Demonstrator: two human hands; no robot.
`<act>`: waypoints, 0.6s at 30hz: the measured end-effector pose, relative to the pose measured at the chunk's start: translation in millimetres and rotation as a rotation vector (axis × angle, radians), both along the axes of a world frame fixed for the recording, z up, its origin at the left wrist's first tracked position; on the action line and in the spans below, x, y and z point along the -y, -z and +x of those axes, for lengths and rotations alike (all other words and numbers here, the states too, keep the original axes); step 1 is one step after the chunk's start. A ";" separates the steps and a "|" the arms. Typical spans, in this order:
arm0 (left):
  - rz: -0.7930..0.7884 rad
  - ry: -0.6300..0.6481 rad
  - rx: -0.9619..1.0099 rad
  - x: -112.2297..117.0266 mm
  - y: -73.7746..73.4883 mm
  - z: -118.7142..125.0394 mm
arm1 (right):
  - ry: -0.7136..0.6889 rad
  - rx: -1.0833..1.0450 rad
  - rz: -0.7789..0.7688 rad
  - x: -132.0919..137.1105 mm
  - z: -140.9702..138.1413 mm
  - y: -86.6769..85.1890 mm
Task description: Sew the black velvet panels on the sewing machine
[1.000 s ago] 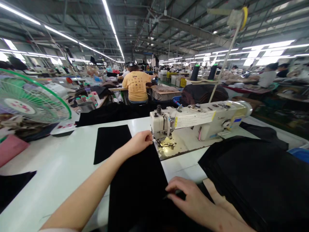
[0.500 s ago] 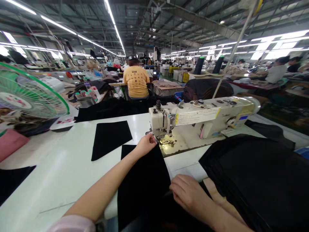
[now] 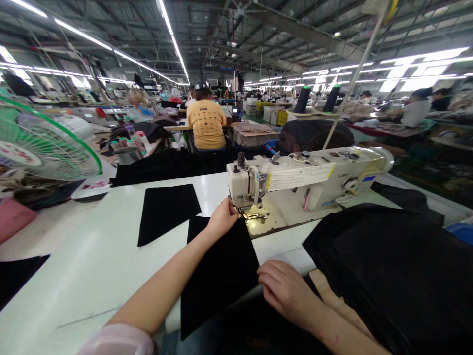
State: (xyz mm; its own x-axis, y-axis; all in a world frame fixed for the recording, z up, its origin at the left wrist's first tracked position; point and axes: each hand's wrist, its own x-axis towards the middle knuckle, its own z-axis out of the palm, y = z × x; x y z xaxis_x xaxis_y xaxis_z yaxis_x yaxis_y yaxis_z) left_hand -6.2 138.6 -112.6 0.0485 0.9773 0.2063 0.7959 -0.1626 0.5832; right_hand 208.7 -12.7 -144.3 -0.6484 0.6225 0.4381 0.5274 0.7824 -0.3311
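My left hand [image 3: 222, 217] is closed on the far corner of a black fabric panel [image 3: 221, 268], right beside the presser foot [image 3: 254, 215] of the cream sewing machine [image 3: 303, 182]. My right hand [image 3: 286, 291] lies on the panel's near right edge with its fingers curled and pinching the cloth. The panel hangs over the front edge of the white table [image 3: 92, 266]. A second black panel [image 3: 166, 209] lies flat further back on the left.
A heap of black fabric [image 3: 391, 276] fills the right side. A green-rimmed fan [image 3: 40, 143] stands at the left, a pink object [image 3: 15, 219] below it. Another black piece [image 3: 18, 276] lies at the left edge. A person in a yellow shirt [image 3: 207, 125] sits ahead.
My left hand has slid the panel's far corner rightward up to the presser foot. My right hand has shifted slightly along the near edge. The camera has tilted a little.
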 end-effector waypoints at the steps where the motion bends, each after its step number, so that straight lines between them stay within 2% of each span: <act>1: 0.030 -0.026 -0.021 10.5 -3.3 1.9 | -0.007 -0.004 0.001 0.1 0.6 -0.7; 3: 0.094 -0.036 -0.085 41.2 -9.0 5.6 | -0.017 -0.012 -0.006 1.0 2.5 -2.1; 4: 0.114 0.017 -0.128 60.4 -10.4 6.9 | -0.022 -0.012 -0.017 1.7 3.5 -2.7; 5: 0.120 0.118 -0.175 80.9 -10.3 7.6 | -0.030 -0.013 -0.028 2.4 4.6 -3.3; 8: 0.087 0.571 -0.292 134.7 -1.8 4.4 | -0.050 -0.012 -0.056 2.4 6.1 -4.4; 10: 0.110 0.723 -0.333 152.1 6.3 -1.2 | -0.049 -0.009 -0.071 -1.5 4.9 -5.0; 13: 0.170 0.741 -0.361 145.4 11.9 -10.3 | -0.043 -0.002 -0.088 -15.4 -0.6 -5.6; 18: 0.200 0.738 -0.339 104.2 3.5 -19.9 | -0.020 -0.007 -0.040 -49.6 -13.4 -5.2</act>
State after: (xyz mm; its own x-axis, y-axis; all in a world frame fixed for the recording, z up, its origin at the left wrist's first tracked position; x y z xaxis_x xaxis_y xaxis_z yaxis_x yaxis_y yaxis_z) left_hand -26.1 34.5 -116.1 0.7528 0.6163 0.2315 0.5712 -0.7863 0.2357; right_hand 195.3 36.9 -139.1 -0.6578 0.6268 0.4177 0.5092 0.7787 -0.3666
